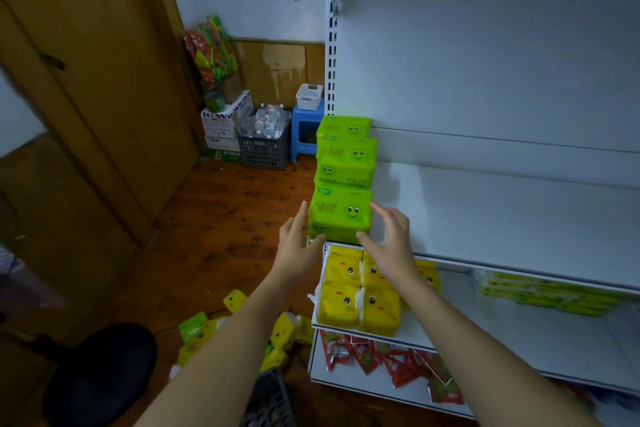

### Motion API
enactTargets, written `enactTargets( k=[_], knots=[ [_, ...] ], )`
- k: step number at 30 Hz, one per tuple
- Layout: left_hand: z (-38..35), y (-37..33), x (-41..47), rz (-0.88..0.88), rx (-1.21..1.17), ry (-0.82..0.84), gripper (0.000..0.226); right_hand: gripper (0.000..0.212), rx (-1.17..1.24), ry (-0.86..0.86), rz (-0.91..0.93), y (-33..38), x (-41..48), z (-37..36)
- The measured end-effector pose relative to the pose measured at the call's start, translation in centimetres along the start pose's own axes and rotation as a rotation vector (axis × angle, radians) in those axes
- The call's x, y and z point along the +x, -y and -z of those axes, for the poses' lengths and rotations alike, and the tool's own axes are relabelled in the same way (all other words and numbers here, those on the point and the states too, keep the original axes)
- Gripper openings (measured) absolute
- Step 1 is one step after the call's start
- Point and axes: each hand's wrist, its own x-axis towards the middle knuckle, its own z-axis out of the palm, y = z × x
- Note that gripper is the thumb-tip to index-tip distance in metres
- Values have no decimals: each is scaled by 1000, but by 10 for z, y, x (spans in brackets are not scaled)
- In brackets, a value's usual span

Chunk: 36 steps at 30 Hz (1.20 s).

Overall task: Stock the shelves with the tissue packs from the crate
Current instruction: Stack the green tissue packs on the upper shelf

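Observation:
Three green tissue packs with smiley faces lie in a row along the left end of the white middle shelf [485,218]. The nearest green pack [341,213] sits at the shelf's front edge. My left hand [298,246] is at its left side and my right hand [391,236] at its right side, fingers straight and spread, at or just off the pack's sides. Yellow tissue packs [356,302] stand on the shelf below. More yellow and green packs [242,329] lie by the dark crate [270,399] at the bottom of the view.
Red snack packets [391,360] fill the lowest shelf. A long yellow-green pack [540,295] lies at the right of the yellow shelf. A black stool [100,371] stands on the wooden floor at left. Boxes, a bottle crate [265,146] and a blue stool [306,128] line the far wall.

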Motion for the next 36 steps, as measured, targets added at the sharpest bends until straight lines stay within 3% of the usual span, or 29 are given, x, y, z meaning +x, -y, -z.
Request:
enactTargets(
  k=[10,16,22,27,31,36],
  knots=[
    [66,32,-58,64,-61,-36,70,56,28,-125,-17,43,-60,-37],
    [129,73,-104,130,-65,-94,69,54,21,-34,-15,74,-107,-96],
    [190,143,-153,263,-57,-127,64,63,24,240,-54,92,-157,-186],
    [226,225,-184,425,-30,-162,59,69,14,593,-150,90,-188,-265],
    [233,299,-207,612,-37,-220,55,71,-29,816,-269,56,-212,-327],
    [211,393,-225,761,-18,-252,49,71,-85,968,-404,-22,-242,-397]
  ],
)
